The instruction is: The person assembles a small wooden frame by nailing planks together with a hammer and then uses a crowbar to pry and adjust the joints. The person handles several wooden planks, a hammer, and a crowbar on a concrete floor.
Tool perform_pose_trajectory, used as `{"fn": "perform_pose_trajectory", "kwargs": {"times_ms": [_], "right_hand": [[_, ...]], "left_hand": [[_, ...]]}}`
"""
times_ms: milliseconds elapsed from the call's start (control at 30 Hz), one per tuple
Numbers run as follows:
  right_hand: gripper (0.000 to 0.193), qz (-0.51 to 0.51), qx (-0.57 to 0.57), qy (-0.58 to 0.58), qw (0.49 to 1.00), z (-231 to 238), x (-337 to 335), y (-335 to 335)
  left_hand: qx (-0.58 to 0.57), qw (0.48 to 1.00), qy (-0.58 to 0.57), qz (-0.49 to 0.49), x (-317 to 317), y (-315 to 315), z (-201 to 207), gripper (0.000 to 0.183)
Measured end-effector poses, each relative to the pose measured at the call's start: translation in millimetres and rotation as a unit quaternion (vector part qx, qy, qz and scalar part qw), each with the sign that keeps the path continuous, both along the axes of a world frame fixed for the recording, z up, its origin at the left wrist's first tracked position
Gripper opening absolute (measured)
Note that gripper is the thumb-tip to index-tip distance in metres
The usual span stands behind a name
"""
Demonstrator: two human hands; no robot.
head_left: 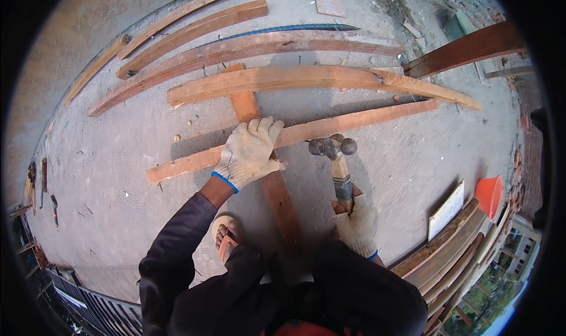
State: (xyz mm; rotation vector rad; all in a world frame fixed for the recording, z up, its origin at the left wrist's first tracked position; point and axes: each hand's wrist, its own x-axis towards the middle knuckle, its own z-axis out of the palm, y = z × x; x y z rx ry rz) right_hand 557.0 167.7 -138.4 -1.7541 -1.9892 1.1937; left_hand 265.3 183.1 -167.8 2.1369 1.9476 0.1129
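My left hand [249, 150], in a cream knit glove with a blue cuff, grips a narrow wooden batten [354, 122], fingers over its far side and thumb on the near side. Beneath the batten, a reddish-brown plank [279, 200] runs crosswise toward my feet. My right hand [358, 223], gloved alike, is closed round the handle of a ball-peen hammer [340, 169]. The hammer's metal head is up, near the batten but apart from it, to the right of my left hand. The glove hides part of the joint where batten and plank cross.
A thicker beam [283, 78] lies just beyond the batten, with another long beam [247, 48] and more timbers farther off. Loose nails are scattered on the concrete floor [147, 218]. At right are an orange bucket [489, 195], stacked boards [451, 250] and a dark raised timber [466, 50].
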Motion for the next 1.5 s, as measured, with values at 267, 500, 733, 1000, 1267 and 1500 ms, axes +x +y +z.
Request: {"fn": "perform_pose_trajectory", "kwargs": {"times_ms": [267,500,733,1000,1267,1500], "right_hand": [[0.058,0.022,0.098,0.027,0.995,-15.4,0.7,-7.4],[0.053,0.049,0.180,0.052,0.981,-13.3,-4.1,-5.5],[0.051,0.015,0.013,0.014,1.000,-14.9,-4.1,-11.1],[0.054,-0.030,0.092,0.132,0.987,-15.4,-7.3,-12.0],[0.058,0.076,-0.031,-0.024,0.996,-15.5,-12.1,-9.1],[0.053,-0.021,0.088,0.070,0.993,-12.8,-9.0,-6.8]], "left_hand": [[-0.022,0.999,0.035,0.015,18.5,22.6,-10.8,0.048],[-0.039,0.998,0.048,0.013,17.5,25.9,-12.5,0.049],[-0.026,0.999,0.032,0.019,18.2,24.8,-11.8,0.051],[-0.012,0.999,0.036,0.006,16.4,25.1,-13.4,0.054],[-0.032,0.999,0.015,0.036,18.5,26.2,-14.3,0.054],[0.061,0.998,-0.008,0.015,15.7,23.2,-20.4,0.045]]}}
